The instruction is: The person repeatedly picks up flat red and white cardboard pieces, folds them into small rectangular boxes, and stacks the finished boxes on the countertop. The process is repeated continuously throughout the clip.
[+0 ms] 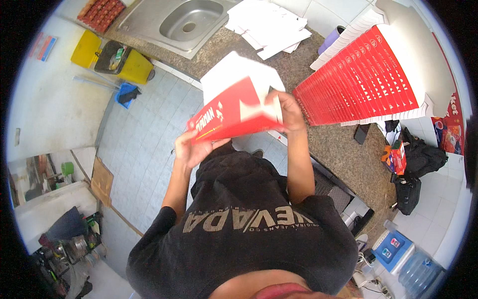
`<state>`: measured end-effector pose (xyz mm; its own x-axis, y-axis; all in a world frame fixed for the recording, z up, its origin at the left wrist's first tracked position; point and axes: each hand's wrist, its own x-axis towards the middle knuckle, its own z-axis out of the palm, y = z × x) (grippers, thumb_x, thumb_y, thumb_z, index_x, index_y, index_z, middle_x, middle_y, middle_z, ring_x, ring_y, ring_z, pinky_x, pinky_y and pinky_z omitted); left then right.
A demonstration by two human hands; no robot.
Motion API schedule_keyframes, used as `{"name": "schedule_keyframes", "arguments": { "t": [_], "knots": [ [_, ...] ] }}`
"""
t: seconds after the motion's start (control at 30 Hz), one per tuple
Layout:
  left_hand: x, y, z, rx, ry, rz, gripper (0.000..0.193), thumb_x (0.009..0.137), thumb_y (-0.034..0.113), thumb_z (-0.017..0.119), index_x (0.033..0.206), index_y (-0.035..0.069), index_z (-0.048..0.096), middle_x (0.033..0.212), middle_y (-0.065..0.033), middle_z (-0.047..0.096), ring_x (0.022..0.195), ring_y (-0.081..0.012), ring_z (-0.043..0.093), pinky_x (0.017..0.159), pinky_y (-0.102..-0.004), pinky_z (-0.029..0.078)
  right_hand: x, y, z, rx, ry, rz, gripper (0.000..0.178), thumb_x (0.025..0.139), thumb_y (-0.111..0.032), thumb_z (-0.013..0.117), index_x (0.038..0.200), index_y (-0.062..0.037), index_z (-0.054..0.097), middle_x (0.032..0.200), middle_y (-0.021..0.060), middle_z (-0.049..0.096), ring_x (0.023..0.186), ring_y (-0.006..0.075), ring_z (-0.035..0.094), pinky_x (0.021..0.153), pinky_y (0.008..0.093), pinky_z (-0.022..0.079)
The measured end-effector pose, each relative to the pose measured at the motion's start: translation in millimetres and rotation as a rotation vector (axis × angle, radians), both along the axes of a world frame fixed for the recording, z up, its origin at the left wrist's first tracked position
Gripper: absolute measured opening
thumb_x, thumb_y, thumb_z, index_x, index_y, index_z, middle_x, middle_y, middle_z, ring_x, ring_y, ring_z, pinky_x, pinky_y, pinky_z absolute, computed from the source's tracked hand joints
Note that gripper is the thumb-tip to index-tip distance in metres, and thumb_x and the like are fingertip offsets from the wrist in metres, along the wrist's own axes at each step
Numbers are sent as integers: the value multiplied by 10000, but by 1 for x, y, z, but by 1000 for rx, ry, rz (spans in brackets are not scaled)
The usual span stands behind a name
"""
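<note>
Between my two hands, in front of my chest, is a red and white cardboard food box (231, 107), with its white inner side and flaps facing up and away. My left hand (190, 149) grips its lower left corner, thumb on the red printed side. At the opposite end my right hand (290, 110) has its fingers closed on a folded corner, slightly blurred. Close to the right hand, a tall stack of nested red boxes (358, 82) lies on the speckled stone counter (328, 149). White cardboard pieces (266, 30) are piled loosely beyond the held box.
A steel sink (191, 22) is set into the counter at the far left. Behind the stack stands a purple container (331, 40). A phone (362, 133) and black bags (418, 159) are to the right. On the tiled floor are a yellow bin (134, 65) and a blue dustpan (125, 94).
</note>
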<state>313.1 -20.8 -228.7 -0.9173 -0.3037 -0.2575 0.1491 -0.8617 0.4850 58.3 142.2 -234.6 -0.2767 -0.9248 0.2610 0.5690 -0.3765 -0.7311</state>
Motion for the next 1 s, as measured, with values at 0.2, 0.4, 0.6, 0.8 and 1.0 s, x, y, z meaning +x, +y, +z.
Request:
{"name": "schedule_keyframes", "arguments": {
  "t": [0.2, 0.4, 0.6, 0.8, 1.0],
  "knots": [
    [15, 4, 43, -1371, -332, 373, 683, 954, 349, 598, 1513, 27, 374, 1548, -200, 426, 1456, -352, 382, 1180, -583, 272, -5, -11, 8, 228, 287, 163, 246, 1045, -248, 615, 985, -19, 681, 605, 52, 648, 459, 112, 617, 408, 228, 449],
    [-10, 17, 97, -2076, -206, -381, 308, 963, 268, 669, 1162, 36, 628, 1055, -134, 657, 1097, -376, 630, 989, -486, 463, -7, -22, -47, -230, 282, 339, 176, 851, 78, 582, 798, 44, 747, 630, 115, 689, 399, 167, 618, 368, 275, 470],
    [-24, -11, 42, -1044, -193, -855, 158, 940, 115, 677, 1007, -27, 696, 824, -17, 730, 783, -180, 697, 757, -315, 536, 28, 1, 48, 362, 703, 512, 136, 875, -85, 699, 820, -4, 793, 587, 108, 682, 547, 191, 692, 483, 300, 528],
    [-27, -7, 34, -977, -368, -677, 152, 941, 13, 665, 1051, -34, 758, 887, -70, 744, 789, -102, 677, 727, -280, 539, 51, 23, 47, 338, 1393, -154, 200, 851, -265, 786, 918, -77, 800, 673, 146, 674, 551, 278, 665, 532, 386, 497],
    [-26, 4, 53, -1071, -420, -510, 153, 905, -16, 656, 1009, -48, 765, 850, -106, 757, 778, -132, 704, 740, -309, 574, 70, 36, 37, 325, 1295, -435, 146, 834, -190, 828, 861, -49, 801, 668, 160, 672, 518, 244, 649, 488, 339, 470]
  ]
}}
